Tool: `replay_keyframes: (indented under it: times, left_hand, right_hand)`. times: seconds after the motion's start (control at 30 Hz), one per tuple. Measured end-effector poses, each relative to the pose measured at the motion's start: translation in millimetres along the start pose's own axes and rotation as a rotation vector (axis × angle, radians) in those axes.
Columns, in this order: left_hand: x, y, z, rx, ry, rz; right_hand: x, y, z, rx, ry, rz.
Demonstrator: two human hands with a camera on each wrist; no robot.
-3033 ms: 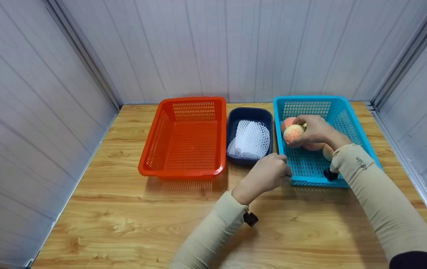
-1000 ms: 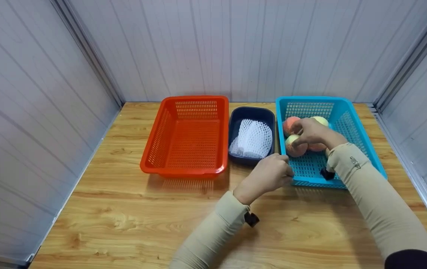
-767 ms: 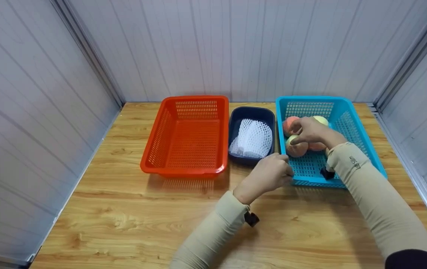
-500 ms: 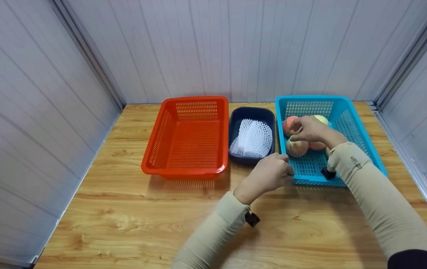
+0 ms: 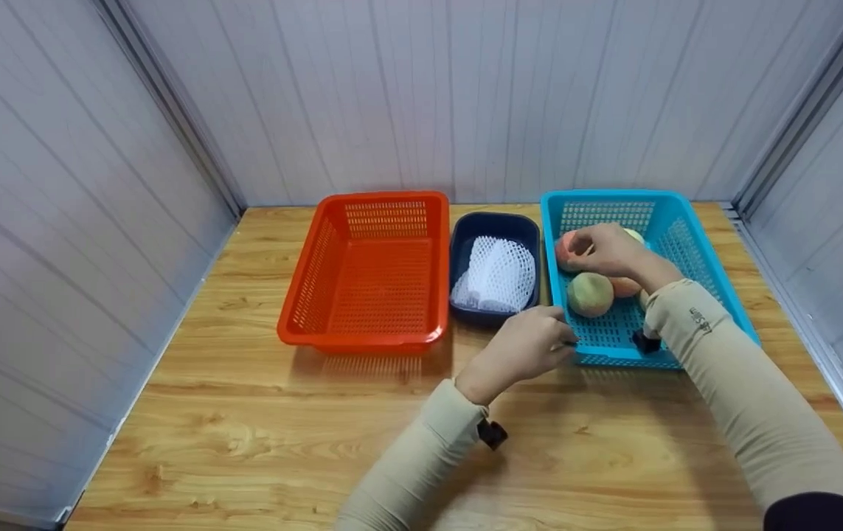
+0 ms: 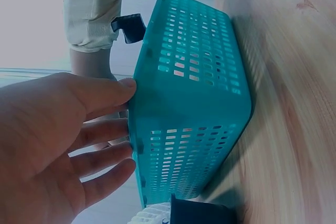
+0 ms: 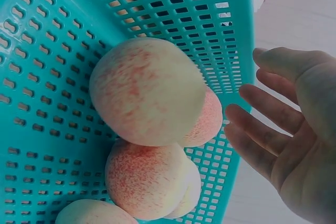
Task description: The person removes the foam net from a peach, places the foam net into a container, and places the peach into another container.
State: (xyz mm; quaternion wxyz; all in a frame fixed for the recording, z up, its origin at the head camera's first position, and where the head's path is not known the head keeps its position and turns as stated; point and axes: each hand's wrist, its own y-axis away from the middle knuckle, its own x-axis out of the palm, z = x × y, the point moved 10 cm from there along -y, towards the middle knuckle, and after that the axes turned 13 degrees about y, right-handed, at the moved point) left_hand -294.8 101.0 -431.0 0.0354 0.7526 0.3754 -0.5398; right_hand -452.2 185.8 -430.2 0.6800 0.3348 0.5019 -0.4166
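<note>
A blue perforated basket (image 5: 709, 258) stands at the right of the table with several peaches inside. One yellow-pink peach (image 5: 591, 296) rests near its left wall; in the right wrist view this peach (image 7: 147, 93) is biggest, with another peach (image 7: 144, 179) beside it. Above the fruit is my right hand (image 5: 609, 251), its fingers relaxed and apart with nothing between them. At the basket's near left corner, my left hand (image 5: 521, 350) has loosely extended fingers. In the left wrist view its thumb and fingertips (image 6: 126, 83) are right at the rim.
Left of the blue basket stands a dark blue tub (image 5: 498, 216) holding white foam fruit nets (image 5: 502, 276). Farther left is an orange-red perforated basket (image 5: 384, 287) with a bare floor. Pale panel walls (image 5: 406, 96) enclose the wooden table (image 5: 259, 435).
My right hand lowered a peach into the blue basket and let go of it. The peach has turned and shifted slightly nearer. My left hand stays at the corner, its fingers now looser.
</note>
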Motion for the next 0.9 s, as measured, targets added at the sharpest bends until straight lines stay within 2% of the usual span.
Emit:
replay_keyframes:
  times: [0.2, 0.37, 0.5, 0.63, 0.73, 0.9]
  left_hand:
    - [-0.9, -0.9, 3.3, -0.024, -0.005, 0.044]
    - [-7.1, -3.3, 8.6, -0.085, 0.037, 0.088]
    - [-30.8, -6.5, 17.8, -0.16, 0.046, 0.032]
    - [-62.4, -11.5, 36.9, -0.254, -0.016, -0.065]
    - [-85.9, -15.1, 58.7, -0.34, -0.093, -0.117]
    - [-116.2, -15.1, 102.0, -0.538, -0.204, -0.123]
  right_hand:
    - [-0.6, -4.1, 4.3, -0.025, 0.006, -0.016]
    - [-3.7, -8.4, 9.3, -0.06, 0.004, -0.043]
    - [-7.3, -11.4, 10.5, -0.061, 0.015, -0.062]
    - [-15.4, -13.9, 9.2, -0.037, 0.054, -0.107]
    - [-24.7, -16.3, 9.4, -0.011, 0.122, -0.171]
    - [-35.6, -21.6, 15.9, 0.0, 0.234, -0.237]
